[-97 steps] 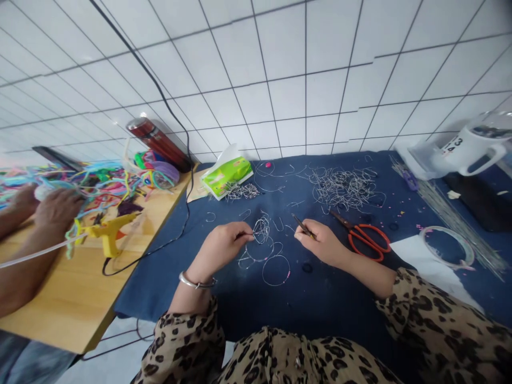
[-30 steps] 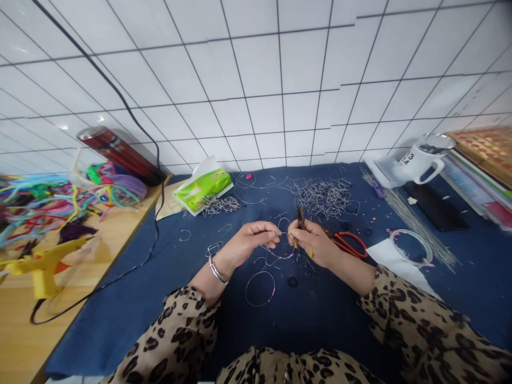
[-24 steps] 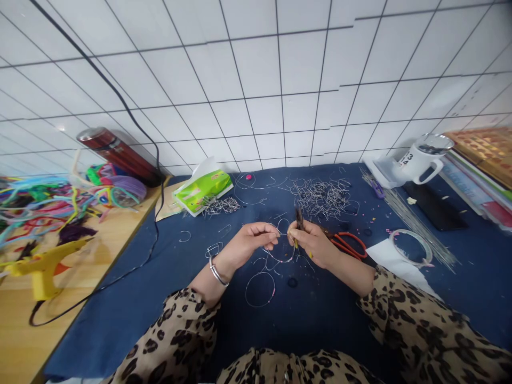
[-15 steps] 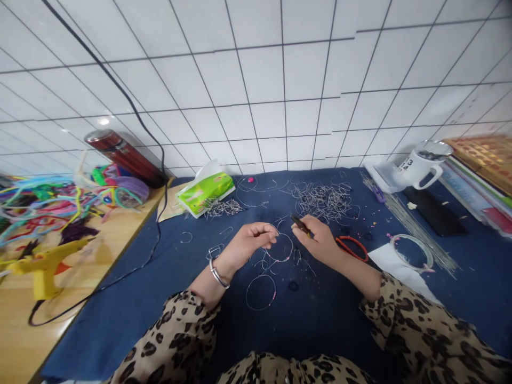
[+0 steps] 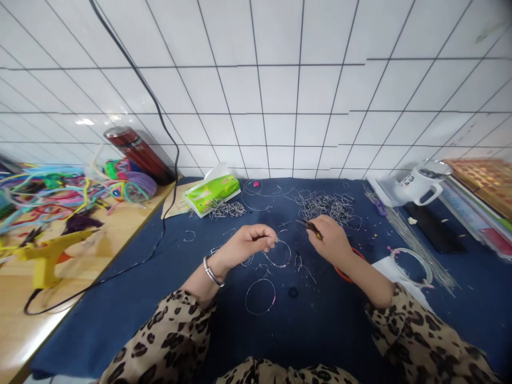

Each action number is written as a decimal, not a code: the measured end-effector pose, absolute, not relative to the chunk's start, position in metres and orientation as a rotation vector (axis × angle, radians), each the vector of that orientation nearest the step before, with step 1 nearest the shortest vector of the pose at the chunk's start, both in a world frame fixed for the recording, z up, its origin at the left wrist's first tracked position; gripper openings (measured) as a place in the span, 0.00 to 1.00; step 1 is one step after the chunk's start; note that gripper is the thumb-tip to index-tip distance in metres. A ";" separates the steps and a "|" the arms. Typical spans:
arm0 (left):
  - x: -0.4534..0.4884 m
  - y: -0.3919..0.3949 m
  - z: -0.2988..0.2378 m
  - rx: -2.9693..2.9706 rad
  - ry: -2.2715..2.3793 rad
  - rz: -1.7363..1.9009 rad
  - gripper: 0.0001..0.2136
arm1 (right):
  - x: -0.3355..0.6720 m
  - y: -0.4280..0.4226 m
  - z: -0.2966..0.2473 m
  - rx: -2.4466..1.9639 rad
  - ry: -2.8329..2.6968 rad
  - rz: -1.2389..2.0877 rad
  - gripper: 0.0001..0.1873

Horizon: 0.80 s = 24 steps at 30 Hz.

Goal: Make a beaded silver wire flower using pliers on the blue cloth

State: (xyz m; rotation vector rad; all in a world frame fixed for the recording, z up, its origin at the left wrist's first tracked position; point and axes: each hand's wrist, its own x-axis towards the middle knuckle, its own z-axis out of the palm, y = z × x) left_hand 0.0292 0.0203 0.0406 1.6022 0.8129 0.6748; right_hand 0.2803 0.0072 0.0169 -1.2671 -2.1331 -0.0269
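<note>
Between the fingertips of my left hand is a thin wire hoop with small pink beads, pinched at its upper left. My right hand is closed around dark pliers, whose jaws point left, apart from the hoop. Another beaded wire ring lies flat on the dark blue cloth below. Short bent wires lie near the hoop. Behind my right hand is a tangled heap of wire pieces.
At the back left are a green tissue pack and a smaller wire pile. A yellow glue gun, pipe cleaners and a red flask stand left. Rightward are straight wires, a wire coil, a phone and a mug.
My right hand with the pliers has drawn away to the right from the hoop. My left hand still pinches the hoop. The camera view has shifted slightly.
</note>
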 end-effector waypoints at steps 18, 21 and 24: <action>0.029 0.021 0.039 1.678 0.813 0.569 0.06 | 0.277 -0.001 0.036 -1.207 -2.429 -0.319 0.07; 0.031 0.023 0.035 1.680 0.936 0.668 0.05 | 0.282 0.001 0.041 -1.298 -2.287 -0.304 0.08; 0.035 0.022 0.033 1.690 1.042 0.755 0.05 | 0.280 -0.002 0.044 -1.251 -2.349 -0.250 0.07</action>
